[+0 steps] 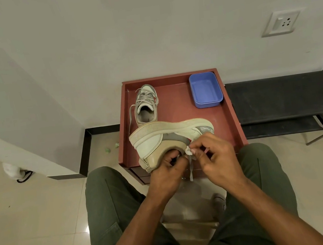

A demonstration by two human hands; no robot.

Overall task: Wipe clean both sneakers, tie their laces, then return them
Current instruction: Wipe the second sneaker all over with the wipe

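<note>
Fingers [197,150] of the right hand [217,156] pinched a small white wipe [188,151] against the held sneaker [165,140]. Left hand [167,174] gripped its collar, tilting the sneaker sole-up above the red table [234,124], presumably exposing the side for wiping; the second sneaker [145,105] stood upright behind it, laces loose.

Sneaker [164,136] in both hands [192,166]

A blue plastic tub [206,89] sits in the far right corner of a red-brown tray-topped stand [232,120]. Just right of the stand is a black low bench [282,97] against the wall, with a white wall socket [281,22] above it. Small green scraps [108,150] lie on the tiled floor [34,214] left of the stand.
</note>
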